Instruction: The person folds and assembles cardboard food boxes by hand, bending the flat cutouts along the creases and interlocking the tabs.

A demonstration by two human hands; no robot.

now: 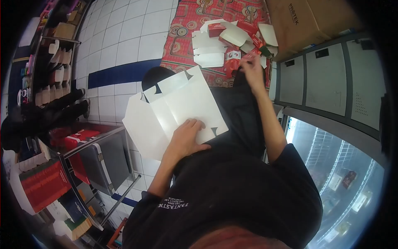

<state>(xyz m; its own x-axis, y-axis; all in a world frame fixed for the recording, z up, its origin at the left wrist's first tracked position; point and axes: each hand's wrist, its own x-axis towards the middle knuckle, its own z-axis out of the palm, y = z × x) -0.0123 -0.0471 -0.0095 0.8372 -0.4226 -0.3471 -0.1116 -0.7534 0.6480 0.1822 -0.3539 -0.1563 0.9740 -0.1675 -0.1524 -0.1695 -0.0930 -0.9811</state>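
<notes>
Lying unfolded across the person's lap [242, 124], the white cardboard blank [197, 103], with cut tabs and notches along its far edge, carries the left hand [188, 137], which rests on its near part with the thumb spread from the fingers. The right hand [251, 68], fingers bent and blurred, is located beside the red and white cartons [234, 35] on the patterned red cloth [178, 50]; whether it pinches anything cannot be determined. Gray lockers [327, 79] and a brown box [311, 25] stand to the right, beyond the cloth.
</notes>
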